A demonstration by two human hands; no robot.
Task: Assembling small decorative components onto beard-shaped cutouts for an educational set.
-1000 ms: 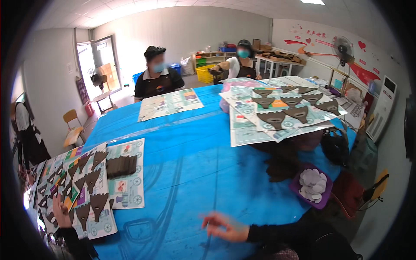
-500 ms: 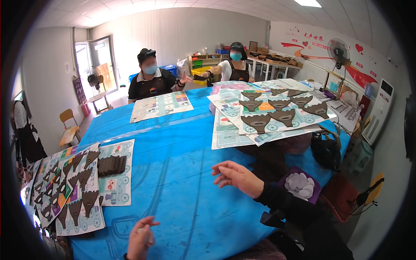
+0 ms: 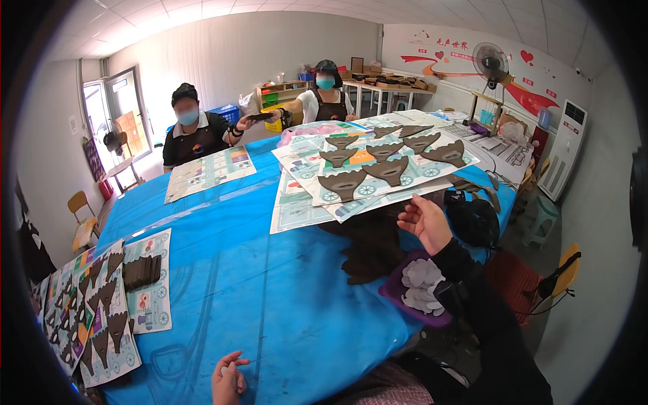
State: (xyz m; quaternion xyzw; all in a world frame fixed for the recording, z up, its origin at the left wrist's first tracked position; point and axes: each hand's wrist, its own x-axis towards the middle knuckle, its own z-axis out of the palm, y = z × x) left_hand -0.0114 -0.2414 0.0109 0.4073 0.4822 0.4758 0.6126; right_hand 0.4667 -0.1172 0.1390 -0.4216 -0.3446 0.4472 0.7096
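Note:
My left hand point(image 3: 228, 382) is low over the blue-covered table, its fingers curled on a small pale piece that looks like a white oval. My right hand point(image 3: 428, 224) reaches out by the front edge of the stacked printed sheets point(image 3: 305, 210). Its fingers are loosely bent and apart, and I see nothing in them; whether it touches the sheets I cannot tell. Dark brown scalloped pieces point(image 3: 341, 184), each with a slot, lie in rows on the top sheet. Below my right wrist, a purple basket point(image 3: 391, 292) holds white oval pieces point(image 3: 422, 287).
At left lie more printed sheets point(image 3: 152, 317) with brown pieces and a dark stack point(image 3: 142, 271). Dark material point(image 3: 370, 251) sits under the right sheets' edge, a black bag point(image 3: 472, 219) beyond. Two people point(image 3: 196, 138) across the table hold a dark object point(image 3: 260, 117) between them.
My right hand has moved forward and right, up to the sheets' edge. My view has turned right. The person at the far left now reaches the dark object the other person holds out.

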